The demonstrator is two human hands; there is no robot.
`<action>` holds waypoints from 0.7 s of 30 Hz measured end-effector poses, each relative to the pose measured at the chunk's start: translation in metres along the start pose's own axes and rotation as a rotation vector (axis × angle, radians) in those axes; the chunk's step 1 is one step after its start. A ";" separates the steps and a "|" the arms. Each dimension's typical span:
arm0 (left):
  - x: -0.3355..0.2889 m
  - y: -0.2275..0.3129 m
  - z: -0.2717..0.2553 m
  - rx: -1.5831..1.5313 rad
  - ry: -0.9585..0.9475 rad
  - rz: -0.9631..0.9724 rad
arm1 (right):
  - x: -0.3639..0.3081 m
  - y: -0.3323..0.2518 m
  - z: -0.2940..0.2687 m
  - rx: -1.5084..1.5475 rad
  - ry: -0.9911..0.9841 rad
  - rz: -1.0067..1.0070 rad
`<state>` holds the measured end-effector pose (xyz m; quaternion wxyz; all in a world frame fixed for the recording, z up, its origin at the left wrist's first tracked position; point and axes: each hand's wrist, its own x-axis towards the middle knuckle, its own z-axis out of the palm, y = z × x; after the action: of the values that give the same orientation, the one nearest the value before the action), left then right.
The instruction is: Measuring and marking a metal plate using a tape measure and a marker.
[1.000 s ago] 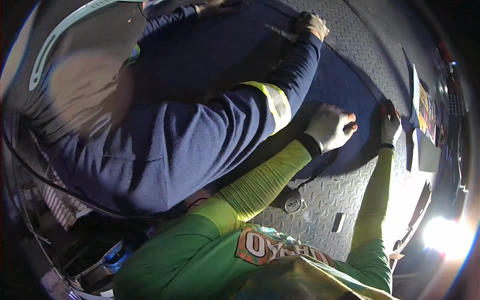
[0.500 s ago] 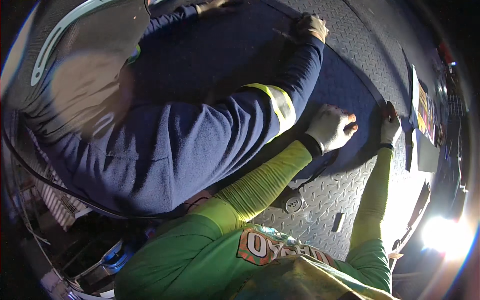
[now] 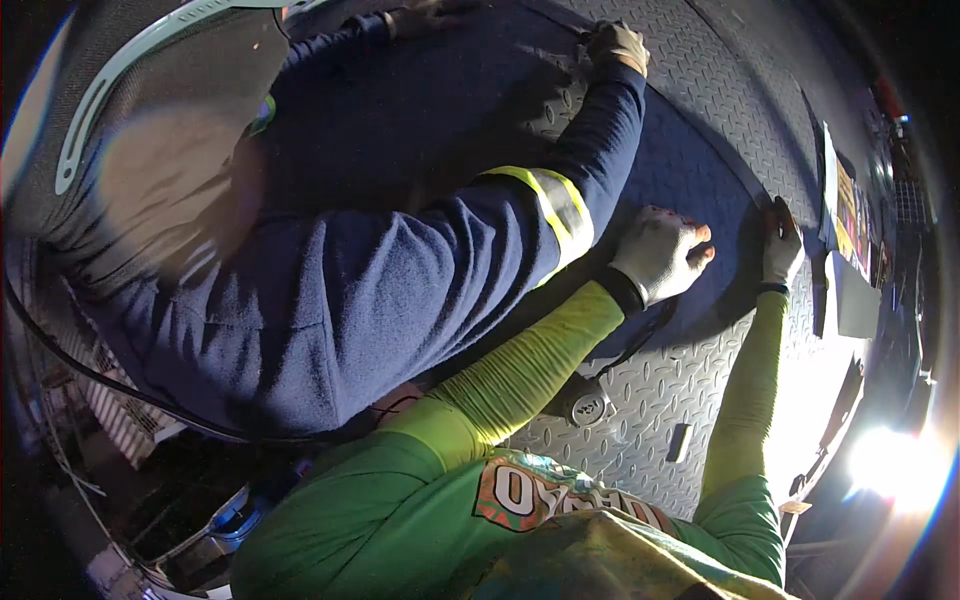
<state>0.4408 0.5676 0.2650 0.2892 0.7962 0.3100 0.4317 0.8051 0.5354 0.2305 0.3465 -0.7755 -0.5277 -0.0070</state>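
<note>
My left hand (image 3: 660,255), in a white glove with bare fingertips, rests over the dark shadowed part of a grey tread plate (image 3: 640,390). Its fingers are curled closed, and whatever lies inside them is hidden. To its right, my right hand (image 3: 783,248), gloved alike, has its fingers pressed together at the end of a thin dark curved line (image 3: 715,150) on the plate. Whether that line is a cord or an edge I cannot tell. A co-worker's gloved hand (image 3: 617,48) touches the plate farther up, near the same line.
A co-worker's navy sleeve (image 3: 420,280) with a reflective band fills the left. Below my left wrist lies a round metal-faced thing (image 3: 588,405); a small dark block (image 3: 679,442) lies nearby. Papers (image 3: 850,220) and a bright lamp (image 3: 895,465) are at right.
The co-worker's gloved hand and arm have shifted slightly left and up, and their hood has shifted a little. My two hands have stayed nearly in place.
</note>
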 end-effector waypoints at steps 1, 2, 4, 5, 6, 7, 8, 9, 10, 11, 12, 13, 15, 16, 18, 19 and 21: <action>0.000 0.000 0.000 0.006 0.003 0.004 | 0.000 -0.001 0.000 -0.010 0.000 -0.001; 0.000 0.000 0.000 0.005 0.019 0.011 | 0.000 -0.002 -0.001 -0.022 0.003 0.041; 0.000 0.000 0.000 0.011 0.008 0.008 | 0.000 -0.003 -0.002 -0.036 -0.007 -0.001; 0.000 0.000 0.000 0.009 0.010 0.008 | 0.000 -0.003 -0.003 -0.053 -0.014 0.001; 0.000 0.000 -0.001 0.007 0.011 0.009 | 0.000 -0.003 -0.004 -0.069 -0.020 0.003; 0.000 0.000 -0.001 0.006 0.012 0.010 | 0.000 -0.002 -0.004 -0.090 -0.016 0.027; 0.000 0.000 -0.001 0.006 0.013 0.010 | 0.000 -0.001 -0.004 -0.086 -0.027 0.005; 0.000 0.000 -0.001 0.002 0.008 0.008 | 0.001 0.001 -0.003 -0.070 -0.021 -0.012; 0.000 0.000 -0.001 -0.001 0.004 0.007 | 0.001 0.003 -0.003 -0.054 -0.015 -0.030; 0.000 0.000 -0.001 -0.005 -0.001 0.005 | 0.002 0.005 -0.001 -0.038 -0.009 -0.047; 0.000 0.000 -0.002 -0.007 0.017 0.018 | 0.002 0.008 0.000 -0.026 0.006 -0.023; 0.000 0.000 -0.001 -0.008 -0.006 0.003 | 0.003 0.010 0.001 -0.021 -0.004 -0.064; 0.000 -0.001 -0.001 -0.004 0.013 0.010 | 0.003 0.013 0.003 0.035 -0.008 -0.051; 0.000 0.000 -0.001 -0.002 0.021 0.013 | 0.004 0.015 0.003 0.062 -0.012 -0.044; 0.000 -0.001 -0.001 0.000 0.032 0.016 | 0.004 0.016 0.004 0.090 -0.014 -0.040; 0.000 -0.001 -0.001 0.000 0.025 0.012 | 0.004 0.016 0.003 0.061 -0.015 -0.040; 0.000 -0.001 -0.002 0.001 0.009 0.006 | 0.004 0.014 0.002 0.003 -0.013 -0.040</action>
<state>0.4391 0.5685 0.2654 0.2862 0.7953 0.3092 0.4359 0.8176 0.5375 0.2231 0.3441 -0.7642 -0.5455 -0.0080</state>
